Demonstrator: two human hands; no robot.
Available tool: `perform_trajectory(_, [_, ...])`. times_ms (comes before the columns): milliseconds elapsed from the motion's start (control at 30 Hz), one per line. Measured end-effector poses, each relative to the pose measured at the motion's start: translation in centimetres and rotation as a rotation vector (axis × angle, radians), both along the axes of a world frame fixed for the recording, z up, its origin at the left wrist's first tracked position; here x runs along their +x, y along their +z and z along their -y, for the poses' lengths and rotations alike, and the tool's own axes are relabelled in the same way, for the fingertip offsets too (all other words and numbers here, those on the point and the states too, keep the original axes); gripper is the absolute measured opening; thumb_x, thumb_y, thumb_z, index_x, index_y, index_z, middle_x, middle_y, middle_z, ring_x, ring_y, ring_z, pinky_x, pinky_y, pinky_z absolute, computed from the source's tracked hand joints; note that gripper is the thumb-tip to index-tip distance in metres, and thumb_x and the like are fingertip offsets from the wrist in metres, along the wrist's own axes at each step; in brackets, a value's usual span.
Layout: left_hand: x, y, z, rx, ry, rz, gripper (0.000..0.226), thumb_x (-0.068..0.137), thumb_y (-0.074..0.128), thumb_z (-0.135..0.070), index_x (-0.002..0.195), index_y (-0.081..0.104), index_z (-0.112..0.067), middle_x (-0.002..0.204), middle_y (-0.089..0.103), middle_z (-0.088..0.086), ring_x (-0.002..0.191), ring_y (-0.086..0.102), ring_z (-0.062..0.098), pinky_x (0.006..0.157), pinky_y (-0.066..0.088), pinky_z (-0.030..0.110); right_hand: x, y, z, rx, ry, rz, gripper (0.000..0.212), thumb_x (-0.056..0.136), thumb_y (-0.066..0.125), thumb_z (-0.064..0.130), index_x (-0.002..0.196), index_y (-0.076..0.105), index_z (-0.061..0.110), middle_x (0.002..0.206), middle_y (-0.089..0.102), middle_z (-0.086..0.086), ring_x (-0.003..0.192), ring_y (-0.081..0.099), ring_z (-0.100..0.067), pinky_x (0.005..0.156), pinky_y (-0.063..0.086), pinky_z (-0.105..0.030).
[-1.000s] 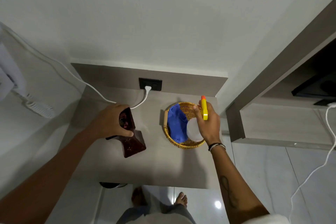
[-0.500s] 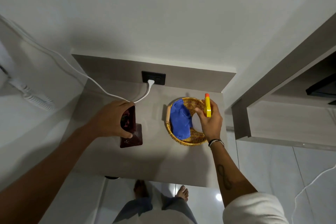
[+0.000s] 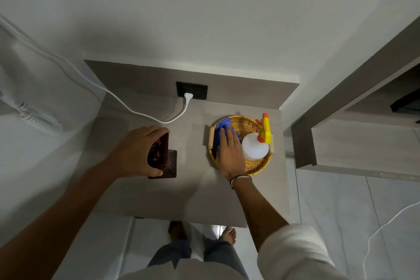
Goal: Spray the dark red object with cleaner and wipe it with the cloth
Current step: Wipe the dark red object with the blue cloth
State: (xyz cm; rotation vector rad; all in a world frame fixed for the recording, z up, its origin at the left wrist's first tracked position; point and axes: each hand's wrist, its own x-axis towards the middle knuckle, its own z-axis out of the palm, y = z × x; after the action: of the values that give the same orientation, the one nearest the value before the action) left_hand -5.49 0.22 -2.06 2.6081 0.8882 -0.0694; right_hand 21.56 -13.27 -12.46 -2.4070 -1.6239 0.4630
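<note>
- Head view, looking straight down: your left hand is wrapped around the dark red object, fingers over its far end and thumb under its near end, a firm clamp.
- That dark red object sits on the left part of the grey tabletop, tilted up on edge, with its long axis running away from you, toward the wall.
- Its open, glossy side faces right, toward the basket; a flat dark red piece lies on the tabletop just beside it, touching its lower edge.
- Over on the right, your right hand lies palm down in the wicker basket, fingers together and pressing on the blue cloth.
- Whether those fingers have actually pinched the cloth, you cannot tell from here; the hand covers most of it.
- Your spray bottle stands upright in the same basket, just right of your hand, its white body round from above.
- Its yellow trigger head points away from you, orange nozzle toward the wall.
- Behind it all, a white cable runs across the tabletop to a plug in the black wall socket.
</note>
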Motion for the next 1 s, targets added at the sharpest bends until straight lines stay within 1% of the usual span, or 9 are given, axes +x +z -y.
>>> perform_trajectory(100, [-0.2, -0.7, 0.0, 0.017, 0.002, 0.036, 0.118, 0.05, 0.078, -0.073, 0.152, 0.047, -0.022, 0.145, 0.058, -0.001, 0.124, 0.059, 0.022, 0.105, 0.039, 0.032, 1.5, -1.1, -1.3, -0.158, 0.071, 0.063, 0.069, 0.113, 0.04, 0.029, 0.168, 0.008, 0.003, 0.178, 0.003, -0.02, 0.166, -0.001, -0.037, 0.136, 0.013, -0.05])
perform_trajectory(233, [-0.6, -1.6, 0.1, 0.023, 0.01, 0.088, 0.116, 0.052, 0.076, -0.074, 0.152, 0.045, -0.024, 0.145, 0.057, -0.001, 0.128, 0.056, 0.022, 0.108, 0.034, 0.033, 1.8, -2.4, -2.1, -0.205, 0.097, 0.083, 0.068, 0.115, 0.028, 0.039, 0.168, 0.005, 0.003, 0.177, 0.004, -0.021, 0.166, 0.001, -0.038, 0.136, 0.012, -0.051])
perform_trajectory(400, [-0.5, -1.7, 0.0, 0.018, 0.004, 0.106, 0.115, 0.052, 0.075, -0.072, 0.153, 0.046, -0.024, 0.146, 0.057, 0.0, 0.129, 0.053, 0.021, 0.108, 0.032, 0.032, 1.4, -3.4, -2.0, -0.234, 0.073, 0.141, 0.077, 0.112, 0.036, 0.044, 0.169, 0.002, 0.005, 0.177, 0.0, -0.023, 0.165, -0.001, -0.042, 0.136, 0.008, -0.054])
perform_trajectory(533, [-0.7, -1.7, 0.2, 0.02, -0.004, 0.136, 0.113, 0.055, 0.075, -0.071, 0.153, 0.046, -0.022, 0.146, 0.055, -0.001, 0.131, 0.047, 0.017, 0.109, 0.03, 0.033, 1.0, -4.3, -2.4, -0.21, 0.002, 0.127, 0.071, 0.113, 0.041, 0.03, 0.168, 0.005, 0.004, 0.177, 0.004, -0.022, 0.165, 0.002, -0.043, 0.135, 0.009, -0.056])
perform_trajectory(667, [-0.7, -1.6, 0.6, 0.024, -0.022, 0.157, 0.11, 0.058, 0.073, -0.066, 0.153, 0.044, -0.02, 0.146, 0.053, -0.001, 0.131, 0.042, 0.015, 0.111, 0.025, 0.032, 1.2, -3.6, -2.6, -0.061, -0.077, 0.068, 0.063, 0.109, 0.048, 0.009, 0.166, 0.021, 0.002, 0.172, 0.028, -0.022, 0.161, 0.025, -0.039, 0.134, 0.023, -0.049])
perform_trajectory(733, [-0.6, -1.4, 0.7, -0.003, -0.013, 0.166, 0.109, 0.058, 0.075, -0.063, 0.153, 0.045, -0.019, 0.146, 0.053, 0.0, 0.132, 0.043, 0.016, 0.113, 0.024, 0.032, 0.9, -2.5, -2.3, 0.081, -0.17, -0.042, 0.063, 0.104, 0.054, 0.001, 0.163, 0.03, 0.002, 0.164, 0.042, -0.022, 0.149, 0.044, -0.039, 0.126, 0.038, -0.05])
perform_trajectory(800, [-0.8, -1.1, 0.7, -0.037, -0.002, 0.185, 0.108, 0.057, 0.079, -0.059, 0.152, 0.046, -0.019, 0.145, 0.054, 0.0, 0.13, 0.046, 0.016, 0.114, 0.025, 0.032, -0.2, -0.7, -1.5, 0.219, -0.287, -0.148, 0.065, 0.099, 0.059, -0.005, 0.16, 0.037, 0.002, 0.155, 0.052, -0.021, 0.138, 0.055, -0.039, 0.117, 0.049, -0.054])
perform_trajectory(900, [-1.5, -0.6, 0.6, -0.093, 0.031, 0.246, 0.106, 0.054, 0.082, -0.056, 0.148, 0.048, -0.02, 0.139, 0.055, -0.001, 0.123, 0.052, 0.016, 0.11, 0.034, 0.032, -3.5, 1.9, 1.0, 0.466, -0.448, -0.309, 0.06, 0.1, 0.057, -0.007, 0.157, 0.042, 0.003, 0.151, 0.057, -0.017, 0.14, 0.055, -0.034, 0.122, 0.045, -0.053])
perform_trajectory(1000, [-3.0, -0.6, 0.5, -0.164, 0.105, 0.315, 0.104, 0.053, 0.085, -0.046, 0.147, 0.049, -0.018, 0.136, 0.053, -0.003, 0.12, 0.051, 0.014, 0.106, 0.044, 0.035, -9.0, 4.4, 3.3, 0.639, -0.424, -0.531, 0.054, 0.106, 0.05, 0.006, 0.159, 0.041, 0.009, 0.157, 0.052, -0.01, 0.145, 0.051, -0.018, 0.124, 0.039, -0.024])
